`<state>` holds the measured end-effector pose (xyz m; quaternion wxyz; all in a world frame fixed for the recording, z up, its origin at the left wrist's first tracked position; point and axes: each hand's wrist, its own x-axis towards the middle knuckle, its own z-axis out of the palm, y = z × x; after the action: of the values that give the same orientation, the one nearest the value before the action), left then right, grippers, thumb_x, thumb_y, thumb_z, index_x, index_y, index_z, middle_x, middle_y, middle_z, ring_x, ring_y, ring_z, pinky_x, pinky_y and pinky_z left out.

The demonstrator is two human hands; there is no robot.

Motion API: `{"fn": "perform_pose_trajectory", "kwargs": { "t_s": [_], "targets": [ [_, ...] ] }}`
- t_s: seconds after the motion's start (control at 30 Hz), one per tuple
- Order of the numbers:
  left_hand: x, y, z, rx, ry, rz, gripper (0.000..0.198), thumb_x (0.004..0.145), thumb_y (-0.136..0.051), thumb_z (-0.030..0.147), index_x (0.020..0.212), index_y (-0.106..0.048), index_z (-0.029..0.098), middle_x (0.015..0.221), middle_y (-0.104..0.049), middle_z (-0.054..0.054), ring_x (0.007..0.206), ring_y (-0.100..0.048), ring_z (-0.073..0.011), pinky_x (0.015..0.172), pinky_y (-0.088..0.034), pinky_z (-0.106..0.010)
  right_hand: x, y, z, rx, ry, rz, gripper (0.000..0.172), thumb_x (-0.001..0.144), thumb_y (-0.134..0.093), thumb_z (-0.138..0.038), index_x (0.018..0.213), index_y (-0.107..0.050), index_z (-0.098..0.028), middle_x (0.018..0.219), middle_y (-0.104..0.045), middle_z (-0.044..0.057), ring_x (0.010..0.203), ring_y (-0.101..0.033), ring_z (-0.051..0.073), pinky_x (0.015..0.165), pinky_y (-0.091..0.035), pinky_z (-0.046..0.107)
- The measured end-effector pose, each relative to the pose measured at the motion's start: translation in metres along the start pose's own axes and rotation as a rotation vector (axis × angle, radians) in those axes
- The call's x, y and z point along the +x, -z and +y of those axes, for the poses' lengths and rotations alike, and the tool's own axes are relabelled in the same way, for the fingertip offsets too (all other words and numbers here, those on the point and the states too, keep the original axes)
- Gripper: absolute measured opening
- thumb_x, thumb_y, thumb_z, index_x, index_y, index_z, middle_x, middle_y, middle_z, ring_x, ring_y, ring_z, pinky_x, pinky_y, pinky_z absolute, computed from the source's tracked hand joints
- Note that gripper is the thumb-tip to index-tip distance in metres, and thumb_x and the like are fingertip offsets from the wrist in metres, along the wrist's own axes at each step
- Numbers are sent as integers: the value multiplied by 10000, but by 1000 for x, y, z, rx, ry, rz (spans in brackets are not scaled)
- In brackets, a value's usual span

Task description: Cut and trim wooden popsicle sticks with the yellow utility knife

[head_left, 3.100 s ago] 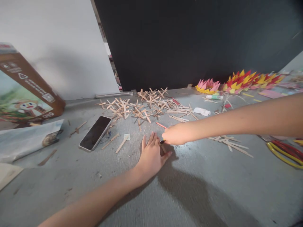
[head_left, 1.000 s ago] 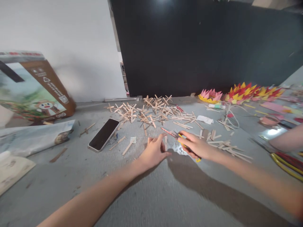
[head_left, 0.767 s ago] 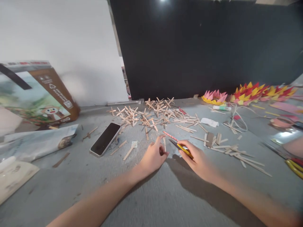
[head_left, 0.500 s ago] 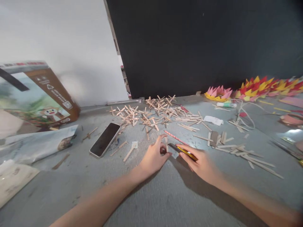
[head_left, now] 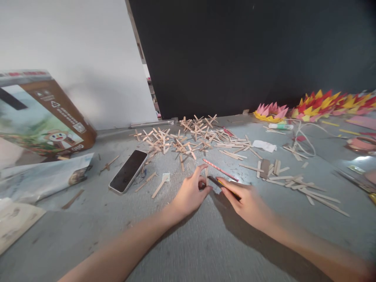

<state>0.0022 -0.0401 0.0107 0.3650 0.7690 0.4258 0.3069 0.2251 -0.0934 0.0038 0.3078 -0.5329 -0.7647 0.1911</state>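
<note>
Between the thumb and fingers of my left hand [head_left: 192,190] a wooden craft stick [head_left: 206,175] is gripped, standing lengthwise away from me. My right hand [head_left: 245,199] is closed round a yellow and black utility knife [head_left: 225,186]. The knife's dark tip meets or nearly meets the stick's right edge; contact is hard to tell. Just beyond lies a red and white patterned pencil [head_left: 220,169]. Farther back is a pile of craft sticks, many joined as crosses [head_left: 188,141].
A phone [head_left: 128,171] lies on the left, near a printed cardboard box [head_left: 64,117]. Loose sticks [head_left: 302,186] are spread on the right. Behind them are a white cable [head_left: 305,141], a glue stick [head_left: 280,126] and paper crowns [head_left: 270,112]. Scissors [head_left: 355,182] rest at far right.
My right hand has turned the utility knife slightly, so less of its yellow side shows, and the tip has come closer to the stick. My left hand keeps its pinch. The view shifted a little.
</note>
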Motion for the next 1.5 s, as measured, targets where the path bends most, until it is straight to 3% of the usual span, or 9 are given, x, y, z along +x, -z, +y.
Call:
{"fn": "perform_pose_trajectory", "kwargs": {
  "t_s": [0.13, 0.4, 0.63, 0.87, 1.0, 1.13, 1.23, 1.4, 1.5],
  "targets": [
    [-2, -1, 0, -5, 7, 0, 638, 902, -632, 175, 1502, -437, 270, 770, -666, 66, 722, -613, -141, 742, -453, -255, -2, 1, -8, -36, -56, -24, 429, 1064, -461, -334, 1409, -681, -205, 1065, -820, 113, 738, -755, 196, 712, -613, 309],
    [-6, -6, 2, 34, -1, 35, 611, 916, -604, 158, 1497, -460, 282, 790, -661, 55, 779, -646, -154, 793, -472, -262, -6, 4, -23, -78, -106, -74, 443, 1069, -446, -337, 1418, -674, -189, 954, -818, 108, 561, -670, 163, 557, -525, 268],
    [-6, -4, 2, 47, -24, 30, 594, 945, -580, 175, 1510, -444, 298, 747, -627, 73, 697, -608, -135, 744, -465, -241, -11, -1, -22, -113, -20, 24, 451, 1087, -418, -327, 1476, -617, -217, 1021, -800, 116, 763, -752, 217, 706, -573, 316],
    [-5, -3, 1, 57, -16, 15, 604, 946, -578, 188, 1527, -441, 285, 770, -655, 58, 726, -641, -140, 773, -488, -252, -8, -4, -20, -58, -41, 7, 426, 1080, -430, -319, 1423, -655, -206, 985, -800, 112, 748, -739, 210, 675, -553, 300],
    [-6, -3, 1, 49, -18, 27, 591, 954, -571, 193, 1525, -449, 293, 795, -675, 47, 748, -652, -147, 785, -488, -259, -7, 0, -23, 105, -138, -46, 427, 1072, -461, -393, 1380, -680, -193, 874, -777, 85, 604, -668, 172, 570, -527, 278],
    [-6, -2, 3, 3, -7, 29, 597, 939, -587, 175, 1511, -458, 292, 798, -691, 52, 742, -650, -140, 774, -481, -250, -7, 7, -35, 470, -349, -227, 476, 1066, -446, -536, 1305, -660, -183, 795, -684, 24, 408, -482, 86, 359, -351, 209],
    [-5, -2, 3, -16, 12, 55, 603, 927, -593, 170, 1505, -460, 277, 772, -680, 61, 714, -640, -131, 752, -475, -241, -5, 10, -44, 714, -419, -293, 482, 1031, -495, -599, 1206, -649, -177, 702, -605, -27, 377, -418, 63, 359, -341, 194],
    [-3, -2, -1, -46, 17, 86, 611, 921, -606, 184, 1506, -457, 280, 691, -623, 94, 642, -579, -113, 736, -465, -233, -10, 5, -45, 779, -421, -250, 504, 1037, -472, -612, 1244, -646, -187, 649, -574, -42, 367, -419, 82, 357, -348, 212],
    [1, -2, -7, -109, 40, 121, 611, 909, -643, 214, 1490, -456, 243, 677, -627, 91, 625, -570, -115, 693, -453, -229, -19, 3, -42, 489, -174, -287, 455, 1081, -421, -483, 1410, -617, -236, 844, -700, 37, 494, -576, 124, 483, -498, 254]
  ]
}}
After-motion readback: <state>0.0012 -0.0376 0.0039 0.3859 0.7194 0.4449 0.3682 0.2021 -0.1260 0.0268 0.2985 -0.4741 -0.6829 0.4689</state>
